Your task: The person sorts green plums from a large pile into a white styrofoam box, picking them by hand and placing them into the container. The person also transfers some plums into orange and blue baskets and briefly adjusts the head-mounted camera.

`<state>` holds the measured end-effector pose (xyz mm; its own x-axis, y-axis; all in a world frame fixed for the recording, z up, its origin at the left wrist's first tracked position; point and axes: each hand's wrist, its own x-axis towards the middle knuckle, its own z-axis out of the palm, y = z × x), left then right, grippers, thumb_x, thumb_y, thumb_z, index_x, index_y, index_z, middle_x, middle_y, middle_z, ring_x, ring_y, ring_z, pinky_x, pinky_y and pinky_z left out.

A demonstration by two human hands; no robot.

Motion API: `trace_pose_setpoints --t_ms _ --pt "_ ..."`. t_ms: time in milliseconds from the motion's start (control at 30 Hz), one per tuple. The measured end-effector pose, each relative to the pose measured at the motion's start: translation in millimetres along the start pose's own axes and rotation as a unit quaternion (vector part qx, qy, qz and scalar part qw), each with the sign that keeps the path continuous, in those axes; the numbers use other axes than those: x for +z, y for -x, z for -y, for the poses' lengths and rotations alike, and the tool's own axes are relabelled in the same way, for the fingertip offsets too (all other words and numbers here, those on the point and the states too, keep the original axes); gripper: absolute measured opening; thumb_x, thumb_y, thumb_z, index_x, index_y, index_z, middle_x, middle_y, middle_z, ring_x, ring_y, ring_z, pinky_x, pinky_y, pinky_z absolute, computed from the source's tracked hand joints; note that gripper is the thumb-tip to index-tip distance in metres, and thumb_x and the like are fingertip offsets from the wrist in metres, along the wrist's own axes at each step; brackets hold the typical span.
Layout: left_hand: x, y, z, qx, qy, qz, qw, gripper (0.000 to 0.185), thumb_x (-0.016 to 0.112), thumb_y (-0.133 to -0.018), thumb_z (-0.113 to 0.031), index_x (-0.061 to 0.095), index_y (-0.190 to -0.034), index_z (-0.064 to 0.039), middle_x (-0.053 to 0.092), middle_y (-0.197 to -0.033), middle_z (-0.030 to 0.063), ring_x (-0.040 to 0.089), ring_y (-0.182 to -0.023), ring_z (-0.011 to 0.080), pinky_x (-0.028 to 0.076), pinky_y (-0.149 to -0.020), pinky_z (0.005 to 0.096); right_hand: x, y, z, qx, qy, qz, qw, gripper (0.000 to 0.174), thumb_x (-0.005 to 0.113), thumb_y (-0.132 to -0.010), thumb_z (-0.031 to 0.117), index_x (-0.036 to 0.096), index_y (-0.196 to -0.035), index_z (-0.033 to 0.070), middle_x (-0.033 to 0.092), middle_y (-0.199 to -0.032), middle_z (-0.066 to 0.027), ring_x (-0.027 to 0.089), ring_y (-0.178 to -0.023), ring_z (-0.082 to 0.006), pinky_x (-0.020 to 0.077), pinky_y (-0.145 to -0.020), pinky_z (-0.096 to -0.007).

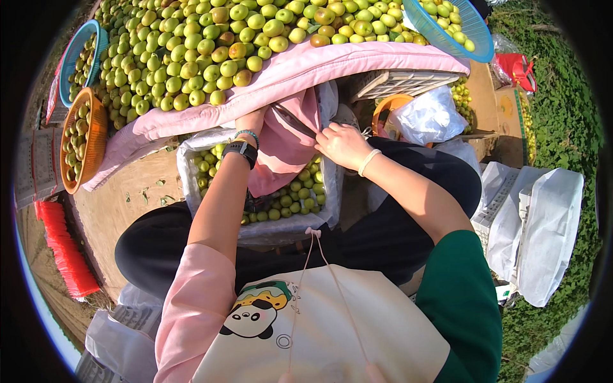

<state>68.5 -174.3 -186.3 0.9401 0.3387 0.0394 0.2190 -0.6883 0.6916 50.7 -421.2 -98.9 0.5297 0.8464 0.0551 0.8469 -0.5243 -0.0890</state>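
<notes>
My left hand is partly hidden behind the pink padded edge and a pink cloth bag with a dark zip opening; what its fingers do is hidden. My right hand pinches the bag's edge at the right end of that opening. Beneath the bag stands a crate lined with whitish plastic, between the legs, with green jujube-like fruit in it. A black item, partly covered, lies on this fruit under the bag. Above both hands runs the pink padded cloth rim around a large heap of green and brownish fruit.
Blue baskets of fruit stand at both upper sides, an orange basket at the left. An empty-looking grey crate, an orange container and a clear plastic bag are right of the hands. Covered crates stand farther right.
</notes>
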Motion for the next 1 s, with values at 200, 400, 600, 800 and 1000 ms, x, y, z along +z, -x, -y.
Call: trace_pose_setpoints --t_ms 200,400,600,800,1000 --pt "0 39 -32 -0.135 0.092 0.002 0.987 0.06 0.075 -0.058 -0.015 0.05 -0.109 0.003 0.062 -0.093 0.0147 0.06 -0.084 0.0276 0.046 -0.077 0.0344 6 -36 8 0.115 -0.233 0.054 0.964 0.024 0.052 -0.077 0.002 0.057 -0.1 0.002 0.059 -0.103 -0.0127 0.058 -0.095 -0.0314 0.0485 -0.08 -0.0374" --pt "-8 81 -30 -0.084 0.111 0.025 0.99 0.078 0.074 -0.056 -0.015 0.038 -0.123 0.004 0.047 -0.116 0.0249 0.045 -0.109 0.0394 0.036 -0.096 0.0409 -1 -30 17 0.027 -0.277 -0.125 0.952 0.021 0.052 -0.076 0.001 0.059 -0.096 0.0 0.062 -0.097 -0.0125 0.06 -0.087 -0.031 0.0501 -0.077 -0.0371" --pt "-5 88 -32 -0.136 0.189 -0.034 0.972 0.064 0.063 -0.057 -0.005 0.045 -0.118 0.004 0.049 -0.113 0.0234 0.048 -0.106 0.0371 0.038 -0.095 0.0394 14 -50 22 0.22 -0.154 0.097 0.958 0.026 0.043 -0.081 0.003 0.059 -0.101 0.002 0.062 -0.087 -0.0223 0.062 -0.078 -0.0346 0.0507 -0.066 -0.0418" --pt "-1 87 -20 -0.237 0.209 -0.046 0.948 0.054 0.067 -0.06 -0.01 0.05 -0.11 0.004 0.052 -0.106 0.0192 0.052 -0.097 0.0319 0.041 -0.088 0.0371 18 -60 17 0.104 -0.278 -0.071 0.952 0.031 0.053 -0.077 0.005 0.058 -0.108 0.003 0.062 -0.097 -0.0198 0.06 -0.091 -0.0335 0.0483 -0.08 -0.0409" --pt "-15 98 -18 -0.229 0.369 -0.034 0.9 0.063 0.069 -0.065 -0.013 0.043 -0.119 0.005 0.047 -0.115 0.0163 0.049 -0.099 0.0247 0.04 -0.089 0.0339 12 -76 21 0.162 -0.391 0.055 0.904 0.026 0.059 -0.076 0.008 0.059 -0.101 0.002 0.064 -0.094 -0.0166 0.063 -0.088 -0.0267 0.0498 -0.078 -0.0356"
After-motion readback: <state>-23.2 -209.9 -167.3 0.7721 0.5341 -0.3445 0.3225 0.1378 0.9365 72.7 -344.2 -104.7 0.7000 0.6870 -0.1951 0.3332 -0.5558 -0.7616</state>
